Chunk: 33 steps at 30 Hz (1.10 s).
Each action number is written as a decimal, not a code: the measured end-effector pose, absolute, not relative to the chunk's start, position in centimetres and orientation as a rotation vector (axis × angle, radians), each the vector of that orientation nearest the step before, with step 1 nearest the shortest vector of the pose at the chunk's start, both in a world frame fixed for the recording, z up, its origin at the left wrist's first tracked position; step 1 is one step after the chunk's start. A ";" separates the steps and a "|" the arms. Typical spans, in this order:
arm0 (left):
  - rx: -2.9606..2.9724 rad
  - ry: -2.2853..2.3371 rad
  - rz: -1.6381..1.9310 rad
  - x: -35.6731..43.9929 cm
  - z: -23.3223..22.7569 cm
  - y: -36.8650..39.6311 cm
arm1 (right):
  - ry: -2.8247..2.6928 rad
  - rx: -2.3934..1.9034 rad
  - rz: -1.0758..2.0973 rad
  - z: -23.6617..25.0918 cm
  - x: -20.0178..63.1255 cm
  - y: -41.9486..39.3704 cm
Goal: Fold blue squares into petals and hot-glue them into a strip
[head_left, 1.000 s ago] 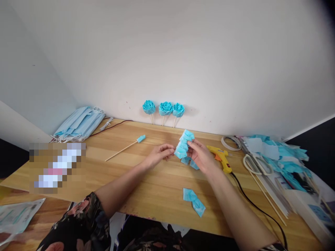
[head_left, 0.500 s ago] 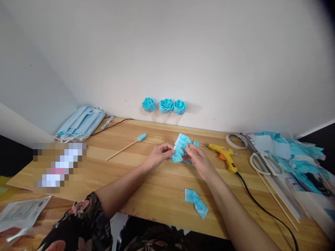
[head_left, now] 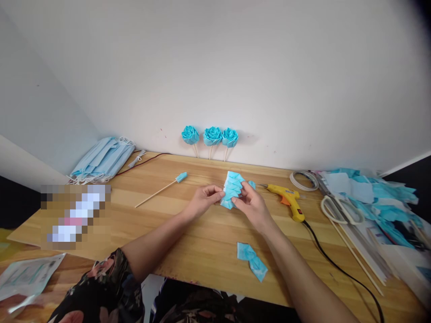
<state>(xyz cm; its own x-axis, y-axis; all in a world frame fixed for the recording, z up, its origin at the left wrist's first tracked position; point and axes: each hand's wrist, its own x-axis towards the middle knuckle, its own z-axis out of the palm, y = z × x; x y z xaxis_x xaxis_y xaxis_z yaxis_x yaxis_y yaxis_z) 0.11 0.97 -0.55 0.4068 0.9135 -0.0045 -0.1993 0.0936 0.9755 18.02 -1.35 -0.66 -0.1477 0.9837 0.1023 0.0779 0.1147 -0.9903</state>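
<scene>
A pleated strip of blue mask fabric (head_left: 232, 186) is held up between both hands, its folded points stacked along its length. My left hand (head_left: 206, 199) pinches its left edge low down. My right hand (head_left: 251, 204) grips it from the right, thumb across the front near the lower end and fingers at the upper right edge. Nearer to me on the table lies a second folded blue piece (head_left: 252, 261). Left of the hands rests a thin wooden stick (head_left: 155, 194) with a small blue bud (head_left: 181, 177) wrapped on its tip.
Blue fabric flowers (head_left: 212, 136) on sticks lean against the wall. A yellow glue gun (head_left: 286, 199) lies to the right, its cord running forward. Farther right are white-handled scissors (head_left: 336, 211), a tape roll (head_left: 304, 181) and fabric scraps (head_left: 373, 190). Stacked masks (head_left: 103, 159) lie at back left.
My right thumb has moved down and left across the strip's front, and the right fingers sit at its upper edge. The strip now faces me more fully. My left hand stays at its left edge.
</scene>
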 end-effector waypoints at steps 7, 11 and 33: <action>1.207 0.678 0.909 -0.1 -0.4 0.9 | -1.305 -1.033 1.371 0.2 17.7 -1.6; 1.142 0.677 0.872 -0.3 -0.8 1.3 | -1.202 -1.036 1.360 1.2 17.6 -1.7; 1.171 0.773 0.912 -0.1 -0.7 1.2 | -1.249 -0.965 1.395 0.0 18.3 -1.5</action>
<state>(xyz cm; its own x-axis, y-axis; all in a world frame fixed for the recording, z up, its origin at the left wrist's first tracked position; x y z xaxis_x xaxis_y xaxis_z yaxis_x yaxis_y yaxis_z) -0.07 1.21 -0.72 0.4372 0.8985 -0.0389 -0.1859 0.1326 0.9736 18.26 -1.52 0.05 -0.1936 0.9797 0.0518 -0.1594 0.0207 -0.9870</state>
